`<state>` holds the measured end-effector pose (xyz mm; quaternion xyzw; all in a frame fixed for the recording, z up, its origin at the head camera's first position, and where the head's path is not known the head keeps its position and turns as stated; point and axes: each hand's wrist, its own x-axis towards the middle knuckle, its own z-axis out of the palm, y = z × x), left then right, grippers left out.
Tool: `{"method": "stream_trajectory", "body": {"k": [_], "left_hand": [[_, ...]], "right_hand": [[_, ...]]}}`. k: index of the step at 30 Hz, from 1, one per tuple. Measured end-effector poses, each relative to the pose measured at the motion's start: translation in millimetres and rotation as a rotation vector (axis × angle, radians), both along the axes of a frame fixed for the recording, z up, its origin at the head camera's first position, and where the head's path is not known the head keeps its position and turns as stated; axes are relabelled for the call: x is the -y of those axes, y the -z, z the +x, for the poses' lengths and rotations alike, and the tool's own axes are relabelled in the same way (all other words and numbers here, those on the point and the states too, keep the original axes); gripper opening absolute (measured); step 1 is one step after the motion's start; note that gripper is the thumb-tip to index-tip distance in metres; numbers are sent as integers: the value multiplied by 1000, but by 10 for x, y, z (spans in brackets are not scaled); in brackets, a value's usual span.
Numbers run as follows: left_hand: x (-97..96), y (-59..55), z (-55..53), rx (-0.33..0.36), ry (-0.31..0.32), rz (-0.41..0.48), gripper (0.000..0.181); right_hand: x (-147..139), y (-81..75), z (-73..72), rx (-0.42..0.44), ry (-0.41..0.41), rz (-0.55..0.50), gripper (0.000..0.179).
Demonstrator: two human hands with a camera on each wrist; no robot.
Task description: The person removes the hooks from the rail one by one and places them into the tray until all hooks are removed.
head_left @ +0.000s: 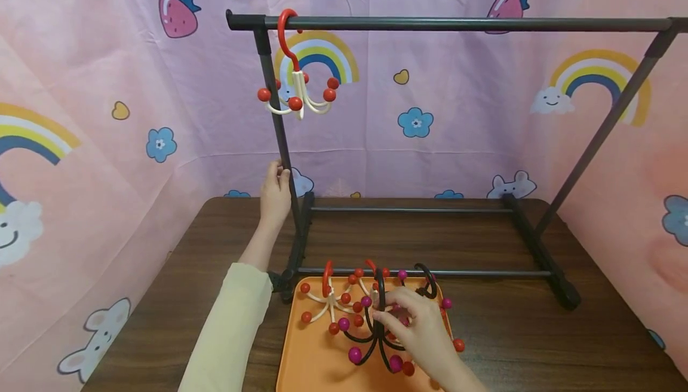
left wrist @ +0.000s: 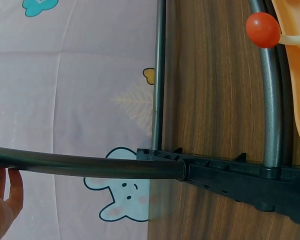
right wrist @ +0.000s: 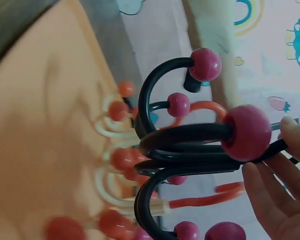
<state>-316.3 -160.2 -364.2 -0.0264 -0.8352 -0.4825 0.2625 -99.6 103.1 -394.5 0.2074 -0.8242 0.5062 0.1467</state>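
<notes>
My right hand (head_left: 421,332) pinches a black multi-prong hanger hook with magenta ball tips (head_left: 380,338) by its shank, over the orange tray (head_left: 317,368). The right wrist view shows this black hook (right wrist: 190,132) close up, with thumb and fingers (right wrist: 270,192) at its stem. My left hand (head_left: 276,195) grips the left post (head_left: 280,135) of a dark metal rack; in the left wrist view, fingertips (left wrist: 15,187) touch that post from one side. From the rack's top bar (head_left: 430,24), near its left end, hangs a cream hook with a red top and red balls (head_left: 298,90).
On the tray lie several more hooks: a cream and red one (head_left: 330,299) at left, others partly behind my right hand, and a black one (head_left: 427,281) at the back right. The rack's foot (head_left: 543,257) stands on the brown wooden table (head_left: 602,344). Printed cloth (head_left: 457,141) surrounds it.
</notes>
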Motion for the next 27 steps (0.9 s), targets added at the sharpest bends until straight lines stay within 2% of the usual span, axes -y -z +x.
{"method": "stream_trajectory", "body": {"k": [5,11,16,21,24,27], "left_hand": [[7,1,-7,6,-1,2,40],[20,27,-25,-2,-3,1,39],[24,51,-31,-11,-6,-11,40],[25,57,-26,-1,3,0,39],[27,55,-29,5,7,1,40],[28,59,-36,3,5,-7,41]], "right_hand": [[29,123,59,24,28,39,13],[36,265,106,-27,41,55,19],[54,416,171,-69,90,72,19],[59,551,219,-115,128,35,25],[48,616,229,-173,122,10,26],[37,675,232,-231,73,-6,24]]}}
